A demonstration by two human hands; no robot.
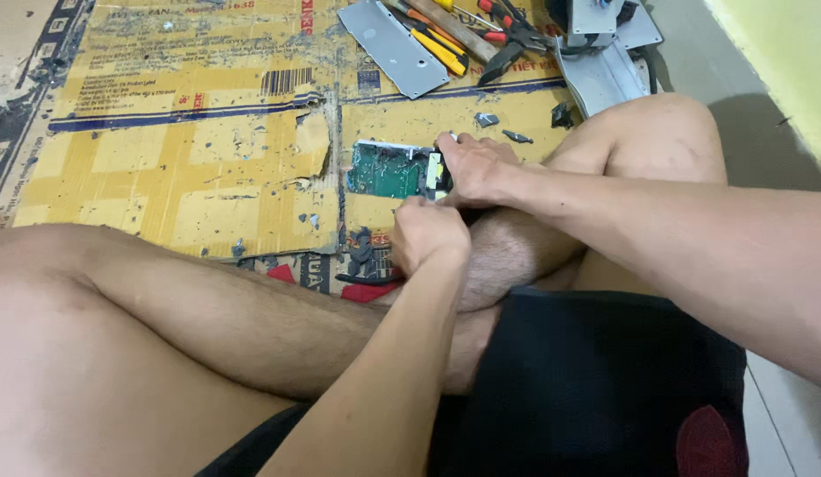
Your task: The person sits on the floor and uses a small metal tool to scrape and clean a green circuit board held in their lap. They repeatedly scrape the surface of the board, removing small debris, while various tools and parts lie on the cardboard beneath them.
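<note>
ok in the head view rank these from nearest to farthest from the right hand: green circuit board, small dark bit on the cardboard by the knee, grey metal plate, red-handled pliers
1. green circuit board: touching the right hand, on its left.
2. small dark bit: just above the hand, beside the knee.
3. grey metal plate: up top, left of the tools.
4. red-handled pliers: top edge, right of the plate. These last two are nearly too close to call.

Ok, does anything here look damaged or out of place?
Yes. The cardboard sheet on the floor is torn, with a ragged flap beside the green circuit board that the left hand and right hand work on. Small dark scraps lie loose near the scattered tools.
</note>
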